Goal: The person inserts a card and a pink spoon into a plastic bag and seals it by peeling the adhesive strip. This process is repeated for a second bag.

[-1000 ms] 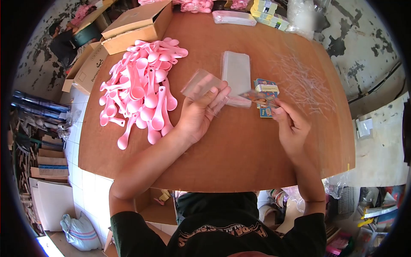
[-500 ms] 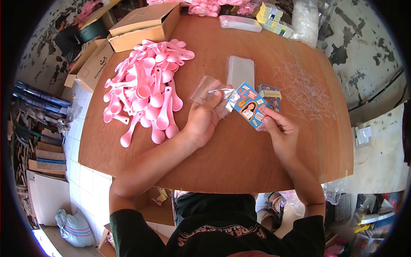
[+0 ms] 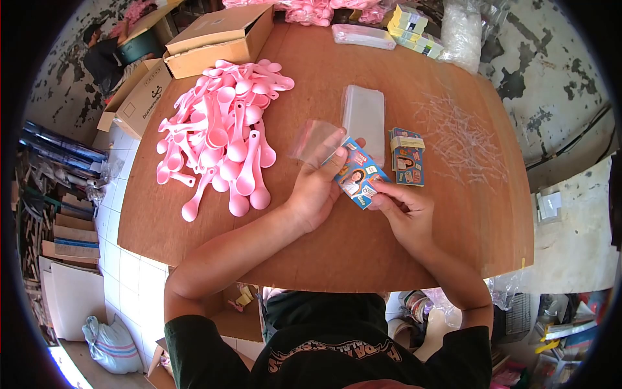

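Over the middle of the brown table, my left hand (image 3: 317, 190) is closed on a clear plastic bag (image 3: 315, 141) and the upper left edge of a blue printed card (image 3: 357, 176). My right hand (image 3: 405, 214) pinches the card's lower right side between thumb and fingers. Behind the card lies a stack of clear plastic sleeves (image 3: 364, 117). A banded bundle of similar blue cards (image 3: 408, 165) rests to the right of the sleeves. The pile of pink spoons (image 3: 223, 129) is left of my left hand.
Thin clear strips (image 3: 460, 136) are scattered on the right. Cardboard boxes (image 3: 217, 39) stand at the back left. Wrapped packs (image 3: 363, 36), yellow-banded bundles (image 3: 414, 29) and a plastic roll (image 3: 462, 32) line the back edge. A person (image 3: 103, 58) is at the far upper left.
The card has moved left and down with my right hand, and my left hand now grips it along with the bag. The banded bundle has come fully into view.
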A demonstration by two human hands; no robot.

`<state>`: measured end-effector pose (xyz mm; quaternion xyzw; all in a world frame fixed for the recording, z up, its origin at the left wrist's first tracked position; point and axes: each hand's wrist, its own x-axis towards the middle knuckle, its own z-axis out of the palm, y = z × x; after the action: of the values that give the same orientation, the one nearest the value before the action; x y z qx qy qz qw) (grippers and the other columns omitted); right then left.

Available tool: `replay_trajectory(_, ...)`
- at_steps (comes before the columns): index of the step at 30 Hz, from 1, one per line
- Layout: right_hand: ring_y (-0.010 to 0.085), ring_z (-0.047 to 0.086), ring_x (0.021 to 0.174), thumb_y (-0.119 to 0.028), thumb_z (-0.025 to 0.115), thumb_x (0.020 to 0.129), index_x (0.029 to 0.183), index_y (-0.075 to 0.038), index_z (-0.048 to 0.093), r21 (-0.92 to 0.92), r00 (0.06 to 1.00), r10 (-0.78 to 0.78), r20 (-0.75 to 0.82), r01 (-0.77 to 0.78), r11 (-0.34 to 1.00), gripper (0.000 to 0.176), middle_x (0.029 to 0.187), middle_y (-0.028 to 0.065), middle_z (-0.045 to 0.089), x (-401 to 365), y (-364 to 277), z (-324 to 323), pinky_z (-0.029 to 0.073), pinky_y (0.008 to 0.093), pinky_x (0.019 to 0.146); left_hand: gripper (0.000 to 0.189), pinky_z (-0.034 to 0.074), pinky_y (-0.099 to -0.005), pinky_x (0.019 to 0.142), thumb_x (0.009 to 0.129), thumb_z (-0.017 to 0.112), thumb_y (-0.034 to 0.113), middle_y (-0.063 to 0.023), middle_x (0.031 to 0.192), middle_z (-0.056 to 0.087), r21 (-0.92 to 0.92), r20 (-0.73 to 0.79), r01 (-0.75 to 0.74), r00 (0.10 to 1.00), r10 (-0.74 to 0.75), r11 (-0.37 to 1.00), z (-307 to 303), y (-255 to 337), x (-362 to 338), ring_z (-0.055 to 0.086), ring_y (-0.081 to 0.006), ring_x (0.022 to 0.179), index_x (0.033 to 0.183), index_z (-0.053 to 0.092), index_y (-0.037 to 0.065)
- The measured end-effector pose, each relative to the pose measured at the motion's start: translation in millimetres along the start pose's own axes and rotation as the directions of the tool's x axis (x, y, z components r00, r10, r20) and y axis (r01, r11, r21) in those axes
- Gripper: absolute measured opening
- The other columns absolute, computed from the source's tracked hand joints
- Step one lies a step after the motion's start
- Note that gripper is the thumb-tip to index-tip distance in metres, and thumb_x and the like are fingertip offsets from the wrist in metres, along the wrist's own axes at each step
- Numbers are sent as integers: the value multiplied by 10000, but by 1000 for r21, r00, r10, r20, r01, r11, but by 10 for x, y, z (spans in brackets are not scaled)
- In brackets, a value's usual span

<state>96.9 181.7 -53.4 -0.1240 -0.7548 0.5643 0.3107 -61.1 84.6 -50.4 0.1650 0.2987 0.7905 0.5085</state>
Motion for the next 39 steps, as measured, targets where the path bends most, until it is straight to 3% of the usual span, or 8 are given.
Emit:
replay_trajectory(13, 137, 671, 782, -10, 629, 874, 1028, 22, 663, 20, 1000, -5, 15, 5, 1000, 161, 919, 115, 686, 14, -24, -15, 555, 248, 691, 448, 452, -410, 985, 967, 501, 280, -112, 1282, 525, 2, -4, 26, 1000, -26, 1000, 43, 36, -37, 546, -242, 1146, 1342, 374, 71)
replay_trajectory(17, 147, 673, 785, -14, 627, 877, 1040, 24, 652, 33, 995, -1, -100, 4, 999, 169, 919, 120, 685, 8, -39, -21, 557, 257, 698, 436, 452, -396, 979, 981, 457, 342, -106, 1260, 544, 18, 39, -11, 999, 10, 1000, -94, -60, 58, 547, -225, 1144, 1303, 427, 50)
replay_trajectory(19, 148, 673, 786, -16, 629, 877, 1048, 24, 647, 31, 989, 0, -146, 5, 999, 177, 918, 122, 685, 14, -60, -11, 556, 258, 700, 372, 456, -360, 960, 997, 427, 327, -63, 1214, 579, -15, 38, 55, 998, -54, 998, -84, -59, 40, 575, -176, 1101, 1252, 508, 68)
replay_trajectory(21, 148, 674, 788, -27, 632, 879, 1059, 20, 642, 54, 986, -18, -169, 27, 998, 187, 920, 128, 685, 18, -59, -6, 549, 255, 699, 384, 457, -361, 958, 996, 426, 336, -64, 1211, 581, -20, 43, 66, 997, -65, 998, -51, -67, 13, 575, -177, 1100, 1257, 502, 66)
replay_trajectory(24, 148, 675, 791, -35, 631, 881, 1060, 16, 643, -34, 995, 64, -70, -67, 997, 187, 914, 129, 686, -16, -73, -34, 547, 253, 712, 398, 458, -364, 957, 993, 430, 346, -67, 1201, 586, -32, 35, 63, 997, -62, 998, -20, -64, 0, 577, -181, 1098, 1264, 495, 63)
replay_trajectory(28, 151, 678, 784, -41, 629, 884, 1053, 12, 650, -53, 1000, -12, 15, 13, 999, 178, 896, 122, 690, -25, -9, -11, 543, 244, 695, 423, 454, -393, 970, 986, 438, 365, -99, 1231, 567, -26, -15, 34, 999, -34, 999, 28, 12, -8, 570, -222, 1110, 1266, 464, 49)
replay_trajectory(31, 150, 678, 782, -46, 628, 885, 1044, 15, 655, -39, 1000, 18, 1, -18, 999, 171, 901, 123, 689, -14, -14, -6, 546, 245, 692, 402, 462, -399, 965, 982, 457, 343, -112, 1213, 574, 12, 78, 75, 994, -75, 997, -51, 11, 16, 580, -228, 1094, 1243, 474, 38)
replay_trajectory(39, 144, 673, 787, -35, 620, 888, 1050, 15, 655, -1, 1000, -2, -4, 2, 1000, 174, 886, 120, 683, 14, 11, -25, 550, 252, 695, 368, 478, -406, 940, 965, 507, 320, -109, 1165, 600, 25, 37, 117, 992, -118, 993, 17, -28, -60, 593, -220, 1076, 1200, 507, 38)
